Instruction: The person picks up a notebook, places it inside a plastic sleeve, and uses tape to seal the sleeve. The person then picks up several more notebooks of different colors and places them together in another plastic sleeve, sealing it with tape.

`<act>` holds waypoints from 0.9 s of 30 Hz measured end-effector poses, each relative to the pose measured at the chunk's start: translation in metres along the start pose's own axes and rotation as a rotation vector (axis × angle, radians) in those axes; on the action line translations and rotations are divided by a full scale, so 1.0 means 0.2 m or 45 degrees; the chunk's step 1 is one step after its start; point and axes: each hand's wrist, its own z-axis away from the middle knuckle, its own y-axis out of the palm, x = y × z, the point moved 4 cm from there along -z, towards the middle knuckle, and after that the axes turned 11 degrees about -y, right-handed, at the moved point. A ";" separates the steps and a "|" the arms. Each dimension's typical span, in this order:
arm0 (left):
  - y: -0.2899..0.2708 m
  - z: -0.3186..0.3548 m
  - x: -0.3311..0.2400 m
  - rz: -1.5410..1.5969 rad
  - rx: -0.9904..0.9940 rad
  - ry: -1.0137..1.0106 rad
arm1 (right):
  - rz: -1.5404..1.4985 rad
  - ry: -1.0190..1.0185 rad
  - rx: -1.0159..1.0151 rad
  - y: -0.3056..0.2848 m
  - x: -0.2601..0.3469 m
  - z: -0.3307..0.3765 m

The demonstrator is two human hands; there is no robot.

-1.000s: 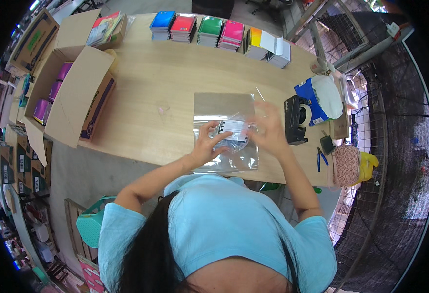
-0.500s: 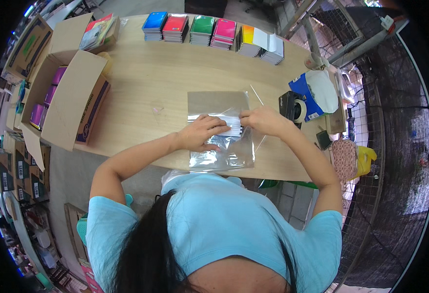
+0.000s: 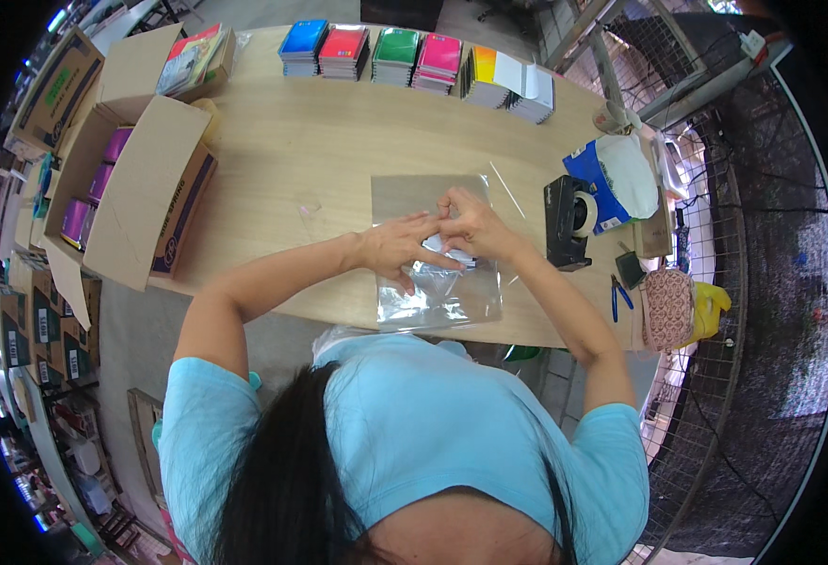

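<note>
This is a packing workshop or stockroom — not a home. A long wooden table [image 3: 320, 141] carries a row of notebook stacks [image 3: 414, 56] in many colours along its far edge. An open cardboard box [image 3: 141, 188] with purple packs stands at the left, and more cartons [image 3: 32, 320] pile up on the floor. A black tape dispenser [image 3: 569, 221] sits nearby — wire mesh fencing [image 3: 744, 282] closes the right side.
</note>
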 end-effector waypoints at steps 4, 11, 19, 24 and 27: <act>0.17 -0.03 0.02 0.175 -0.270 -0.075 | -0.108 0.071 -0.381 0.14 -0.08 0.14; -0.11 0.12 -0.15 0.686 -1.291 -0.442 | -0.721 0.588 -0.682 0.22 -0.13 0.23; 0.30 -0.03 0.01 0.237 -0.999 -0.593 | -0.655 0.604 -0.784 0.23 -0.14 0.23; 0.17 0.06 -0.09 0.687 -1.163 -0.629 | -0.640 0.610 -0.821 0.25 -0.14 0.26; 0.12 0.06 -0.09 0.017 -0.943 -0.507 | -0.626 0.596 -0.815 0.24 -0.12 0.24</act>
